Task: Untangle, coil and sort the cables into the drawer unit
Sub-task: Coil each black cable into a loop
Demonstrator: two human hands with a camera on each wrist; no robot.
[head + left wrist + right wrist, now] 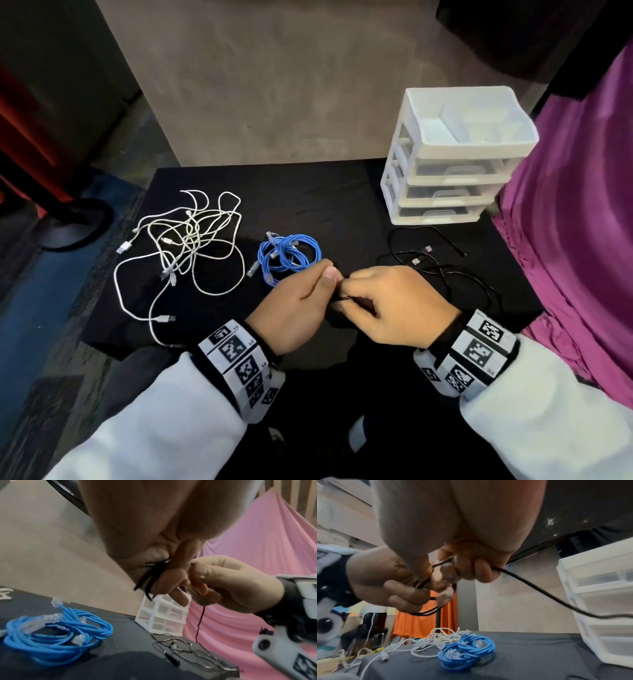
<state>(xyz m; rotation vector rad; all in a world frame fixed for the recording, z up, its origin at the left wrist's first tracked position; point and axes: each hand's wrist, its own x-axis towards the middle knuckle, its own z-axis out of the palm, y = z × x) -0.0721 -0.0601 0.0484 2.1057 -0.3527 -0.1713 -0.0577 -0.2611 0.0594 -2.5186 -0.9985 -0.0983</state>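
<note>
Both hands meet above the near middle of the black table (308, 192). My left hand (301, 301) grips several loops of a thin black cable (150, 580) in its curled fingers. My right hand (390, 301) pinches the same black cable (530, 585), which trails right to a loose black tangle (442, 270). A blue cable bundle (287, 255) lies just beyond my left hand. White cables (185, 246) lie tangled at the left. The white drawer unit (455, 157) stands at the back right, its drawers closed and its top tray bare.
A purple cloth (579, 212) hangs along the table's right edge. A grey wall panel (274, 82) rises behind the table. A dark stand base (68, 222) sits on the floor to the left.
</note>
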